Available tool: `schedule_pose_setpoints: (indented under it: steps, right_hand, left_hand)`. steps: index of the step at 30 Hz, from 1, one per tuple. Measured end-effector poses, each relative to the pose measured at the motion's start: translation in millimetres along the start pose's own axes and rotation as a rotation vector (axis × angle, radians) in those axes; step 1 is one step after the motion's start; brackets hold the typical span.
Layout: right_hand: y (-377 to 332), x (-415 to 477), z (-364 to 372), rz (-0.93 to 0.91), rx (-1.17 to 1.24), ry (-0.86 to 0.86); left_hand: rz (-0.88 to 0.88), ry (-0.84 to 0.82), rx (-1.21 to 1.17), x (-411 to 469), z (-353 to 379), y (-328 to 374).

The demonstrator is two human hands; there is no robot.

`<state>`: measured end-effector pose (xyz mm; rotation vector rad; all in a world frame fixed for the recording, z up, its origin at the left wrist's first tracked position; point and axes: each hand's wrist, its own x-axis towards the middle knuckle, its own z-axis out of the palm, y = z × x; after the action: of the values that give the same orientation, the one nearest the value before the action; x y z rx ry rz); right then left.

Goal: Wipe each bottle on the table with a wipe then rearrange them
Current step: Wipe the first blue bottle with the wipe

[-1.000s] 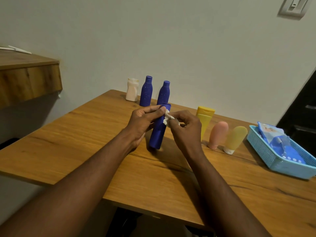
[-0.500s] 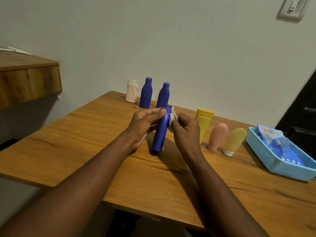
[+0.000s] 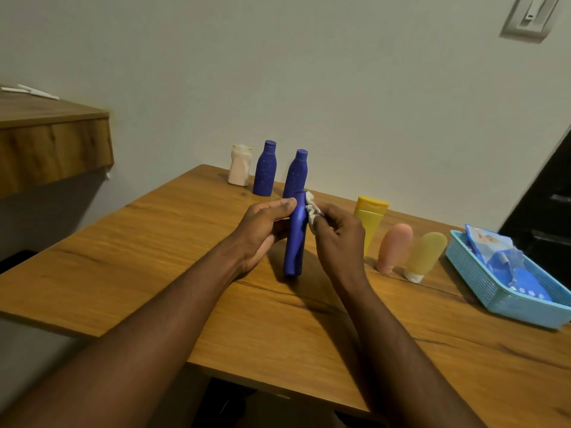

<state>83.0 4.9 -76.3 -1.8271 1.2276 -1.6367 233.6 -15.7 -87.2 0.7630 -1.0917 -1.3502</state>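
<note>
A tall blue bottle is held nearly upright over the middle of the wooden table. My left hand grips its upper part from the left, thumb against the top. My right hand pinches a crumpled white wipe against the bottle's top right side. Along the wall stand a white bottle, two blue bottles, a yellow tube, a pink bottle and a pale yellow bottle.
A light blue basket at the right edge holds a pack of wipes. A wooden shelf juts out at the left. A dark door stands at the far right.
The blue bottle has tilted from leaning to nearly upright. My right hand with the wipe has slid along the bottle's top right side.
</note>
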Motion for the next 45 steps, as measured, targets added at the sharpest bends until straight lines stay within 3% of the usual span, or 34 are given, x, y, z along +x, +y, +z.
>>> schedule_pose_setpoints:
  steps: [5,10,28,39,45]
  right_hand:
    - [-3,-2,0,-0.033,-0.060,0.004]
    - [-6,0,2,-0.176,-0.087,0.032]
    - [5,4,-3,-0.078,-0.107,0.110]
    - [-4,-6,1,-0.083,-0.163,-0.173]
    - [2,0,-2,-0.069,-0.178,-0.001]
  left_hand:
    - [-0.013,0.081,-0.031,2,0,0]
    - [-0.020,0.003,0.002,-1,1,0]
    - [-0.049,-0.028,0.111,-6,7,3]
    - [-0.062,0.073,-0.038,2,2,2]
    - [-0.059,0.042,0.009,-1,5,2]
